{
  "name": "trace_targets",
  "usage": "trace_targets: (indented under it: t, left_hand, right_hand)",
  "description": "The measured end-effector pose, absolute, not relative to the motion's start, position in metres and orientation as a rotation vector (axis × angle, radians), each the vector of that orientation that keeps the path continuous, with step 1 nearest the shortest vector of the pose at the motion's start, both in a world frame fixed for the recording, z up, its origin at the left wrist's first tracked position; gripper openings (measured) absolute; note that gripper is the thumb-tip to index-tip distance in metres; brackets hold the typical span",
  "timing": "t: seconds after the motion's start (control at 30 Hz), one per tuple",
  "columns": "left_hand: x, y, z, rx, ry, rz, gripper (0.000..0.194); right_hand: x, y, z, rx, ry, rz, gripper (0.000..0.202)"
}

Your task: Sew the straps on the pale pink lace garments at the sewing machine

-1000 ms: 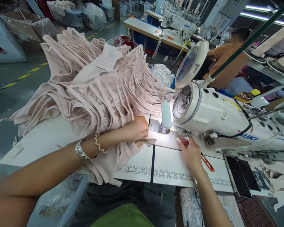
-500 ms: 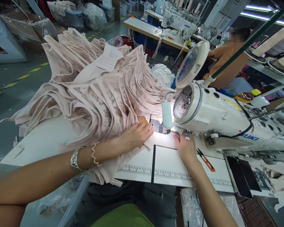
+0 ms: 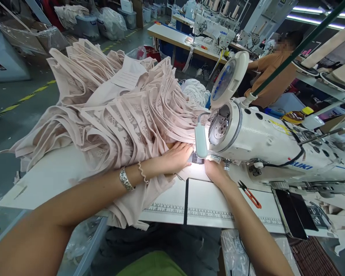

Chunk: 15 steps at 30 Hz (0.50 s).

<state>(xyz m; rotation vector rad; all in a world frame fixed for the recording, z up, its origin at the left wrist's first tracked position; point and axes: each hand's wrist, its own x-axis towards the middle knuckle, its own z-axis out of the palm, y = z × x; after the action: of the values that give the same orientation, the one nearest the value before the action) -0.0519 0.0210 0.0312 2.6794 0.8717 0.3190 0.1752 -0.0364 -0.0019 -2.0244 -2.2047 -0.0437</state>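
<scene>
A white sewing machine has its lamp lit over the needle area. My left hand, with a silver bracelet on the wrist, lies flat on pale pink fabric, fingers stretched toward the presser foot. Just right of the foot is my right hand, low against the bed; its fingertips are hidden at the machine head. A big heap of pale pink lace-trimmed garment pieces spreads over the table's left side, with a paper label on top.
Orange thread snips lie right of my right arm. Beyond them is a dark phone. A ruler strip runs along the front edge. A round magnifier stands above the machine head. Behind, another person sits near further machines.
My left hand has slid right and slightly forward, closer to the presser foot. My right hand has moved left toward the needle area. The view has shifted slightly.
</scene>
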Motion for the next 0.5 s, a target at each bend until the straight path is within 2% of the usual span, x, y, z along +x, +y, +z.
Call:
trace_targets:
  t: [0.17,0.3,0.5]
  left_hand:
    - [-0.048,0.032,0.031,2.604,0.766,0.254,0.021]
    - [-0.051,0.030,0.025,2.593,0.782,0.343,0.030]
    - [-0.052,0.027,0.030,2.570,0.726,0.348,0.033]
  right_hand:
    - [0.159,-0.055,0.012,-2.018,-2.369,-0.107,0.047]
    - [0.151,-0.063,0.015,-2.044,-2.344,-0.110,0.049]
    - [0.158,-0.065,0.006,-1.935,-2.322,-0.057,0.056]
